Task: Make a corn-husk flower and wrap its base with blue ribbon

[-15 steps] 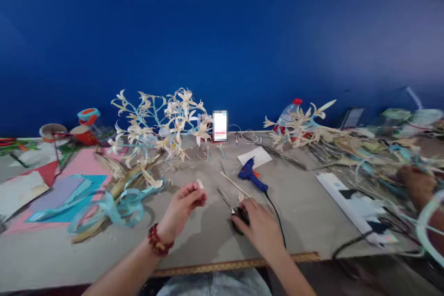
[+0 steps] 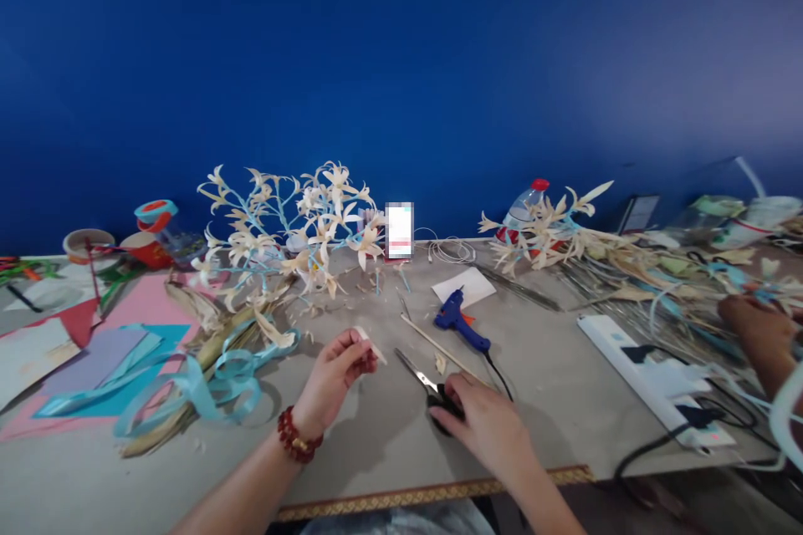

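Observation:
Between the thumb and fingers of my left hand (image 2: 345, 364) is a small pale strip (image 2: 373, 347), perhaps of dried husk. A red bead bracelet (image 2: 294, 439) circles that wrist. My right hand (image 2: 486, 418) has its fingers curled over the black handles of a pair of scissors (image 2: 425, 380), blades pointing away and to the left. Just beyond the scissors lie a thin stick (image 2: 432, 338) and a pale scrap (image 2: 440, 363). A blue glue gun (image 2: 457, 322) rests past my right hand, partly on a white paper (image 2: 467, 286).
Cream husk flowers (image 2: 314, 226) on blue stems stand at the back left. Curled blue ribbon (image 2: 219, 376) and coloured sheets (image 2: 131, 359) cover the left side. A white power strip (image 2: 627, 372) with cables lies right, near another person's hand (image 2: 756, 330). A phone (image 2: 400, 230) stands against the wall.
The pale strip now shows longer beyond my left fingertips. My right hand and the scissors have shifted slightly nearer me and to the right. The other person's hand now shows more clearly.

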A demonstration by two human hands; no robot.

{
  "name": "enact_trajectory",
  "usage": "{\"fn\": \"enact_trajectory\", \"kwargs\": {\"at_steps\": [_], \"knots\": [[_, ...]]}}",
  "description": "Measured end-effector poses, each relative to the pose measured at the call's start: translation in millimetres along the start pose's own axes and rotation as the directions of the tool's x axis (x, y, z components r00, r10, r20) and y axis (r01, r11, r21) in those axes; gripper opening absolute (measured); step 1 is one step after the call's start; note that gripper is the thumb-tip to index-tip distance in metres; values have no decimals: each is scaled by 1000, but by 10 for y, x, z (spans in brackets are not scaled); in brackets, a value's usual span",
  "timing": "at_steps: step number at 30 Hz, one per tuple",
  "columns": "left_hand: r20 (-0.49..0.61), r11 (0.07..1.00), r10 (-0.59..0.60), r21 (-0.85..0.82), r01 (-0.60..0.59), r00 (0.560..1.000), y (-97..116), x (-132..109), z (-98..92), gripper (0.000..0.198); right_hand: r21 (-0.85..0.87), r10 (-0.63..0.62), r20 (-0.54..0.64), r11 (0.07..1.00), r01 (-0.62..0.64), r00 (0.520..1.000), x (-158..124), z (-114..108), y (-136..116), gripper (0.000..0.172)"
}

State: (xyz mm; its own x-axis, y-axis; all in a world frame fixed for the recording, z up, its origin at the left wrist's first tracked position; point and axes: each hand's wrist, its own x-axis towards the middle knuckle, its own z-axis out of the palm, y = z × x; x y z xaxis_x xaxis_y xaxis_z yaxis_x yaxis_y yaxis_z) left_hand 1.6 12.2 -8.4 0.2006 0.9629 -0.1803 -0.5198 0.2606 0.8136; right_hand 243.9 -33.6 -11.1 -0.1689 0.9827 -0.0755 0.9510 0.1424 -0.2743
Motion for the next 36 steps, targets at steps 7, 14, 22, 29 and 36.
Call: {"fn": "enact_trajectory", "kwargs": {"at_steps": [7, 14, 22, 29, 36], "knots": [[-7, 1000, 4, -23, -4, 1000, 2, -22, -13, 15, -86, -19, 51, 996, 24, 998, -23, -14, -5, 7], [-38, 997, 23, -71, -25, 999, 4, -22, -16, 17, 373, 84, 13, 924, -82, 996, 29, 74, 71, 11], [-39, 988, 39, -147, -44, 998, -24, -49, 42, 18, 952, -86, 284, 144, -270, 955, -55, 348, -455, 58], [-79, 986, 107, -121, -116, 991, -56, -70, 65, 19, 973, -131, 232, 15, -232, 964, -149, 402, -692, 58], [-18, 994, 96, -57, -97, 995, -55, -98, 88, 19, 977, -79, 212, 34, -209, 974, -101, 370, -744, 61]]}}
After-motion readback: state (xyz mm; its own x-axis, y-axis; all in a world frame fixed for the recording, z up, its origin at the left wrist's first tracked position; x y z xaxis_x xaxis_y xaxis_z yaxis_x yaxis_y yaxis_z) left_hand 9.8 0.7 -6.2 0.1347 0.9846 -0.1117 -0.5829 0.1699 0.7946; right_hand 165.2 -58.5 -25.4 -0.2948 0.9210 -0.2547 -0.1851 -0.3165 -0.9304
